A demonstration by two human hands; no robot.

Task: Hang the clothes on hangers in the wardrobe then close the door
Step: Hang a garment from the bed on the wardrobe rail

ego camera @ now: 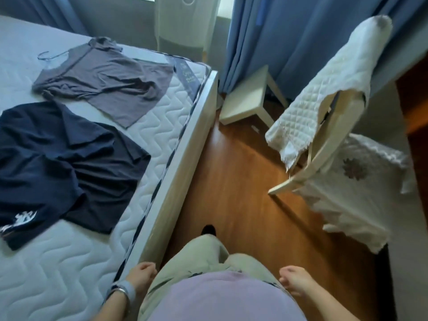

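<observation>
1. L hand (144, 272): fingers loosely curled, held nothing; hung beside bed's (69, 262) right edge.
2. R hand (293, 280): loosely curled, empty, above floor (231, 170).
3. Grey T-shirt (104, 77): lay flat near bed's far right corner; hanger (49, 55) at its neck opening, hook poking out.
4. Navy shirt (58, 147): crumpled, nearer than grey T-shirt, apart from it, short of right edge.
5. Chair (324, 158) w/ quilted cloth stood across floor.
</observation>
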